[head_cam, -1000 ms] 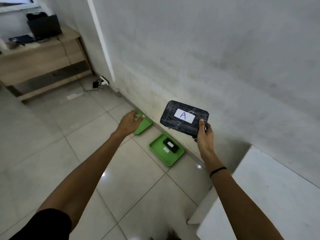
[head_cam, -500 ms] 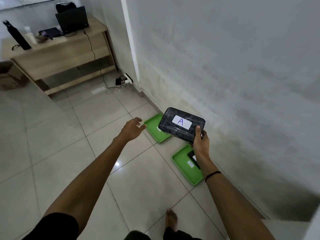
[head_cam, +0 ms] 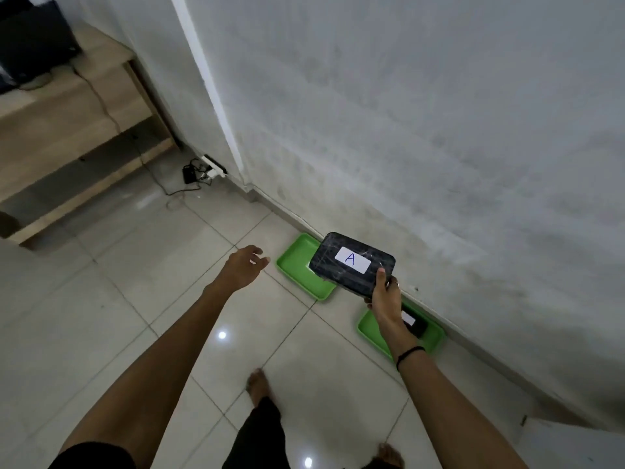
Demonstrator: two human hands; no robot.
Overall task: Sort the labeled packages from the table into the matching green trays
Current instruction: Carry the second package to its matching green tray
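Observation:
My right hand (head_cam: 384,296) grips a black wrapped package (head_cam: 351,265) by its near corner; its white label reads A. The package hovers over the right part of the far green tray (head_cam: 297,269), which lies on the floor by the wall. A second green tray (head_cam: 372,328) lies nearer, partly behind my right wrist, and holds a small black package (head_cam: 414,323) with a white label. My left hand (head_cam: 245,265) is stretched forward, fingers apart and holding nothing, just left of the far tray.
The white wall (head_cam: 406,130) runs along the right behind both trays. A wooden desk (head_cam: 67,130) stands at the far left, with a power strip and cables (head_cam: 203,170) on the floor beside it. My bare feet (head_cam: 258,384) stand on the tiled floor. A white table corner (head_cam: 575,445) shows bottom right.
I have walked closer to the trays; the table has slid to the frame's bottom right. The package has dropped lower and now hangs over the far tray. My left hand stays extended.

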